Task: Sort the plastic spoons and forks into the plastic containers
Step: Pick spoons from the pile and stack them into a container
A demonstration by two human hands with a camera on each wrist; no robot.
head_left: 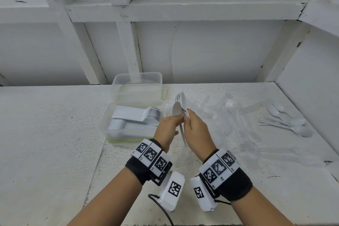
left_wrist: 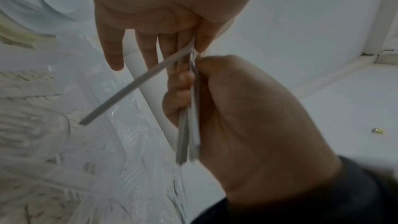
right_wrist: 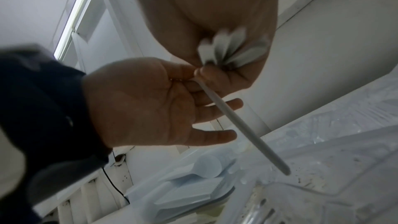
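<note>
- On the white surface (head_left: 45,134), the near container (head_left: 110,115) holds stacked white spoons; the far container (head_left: 137,82) stands just behind it.
- Right of them lie clear forks (head_left: 233,115) and loose spoons (head_left: 293,125).
- My right hand (head_left: 199,130) grips a spoon bundle (head_left: 181,101).
- My left hand (head_left: 167,130) pinches one spoon (head_left: 177,109), other fingers spread.

The white table (head_left: 55,134) and wall are seen from above by the head view, angled forward and down. The left hand (left_wrist: 172,14) is viewed close along its palm from the left wrist, and the right hand (right_wrist: 215,14) likewise from the right wrist. Both hands and the held white spoons (head_left: 180,104) are shared by all three views.
</note>
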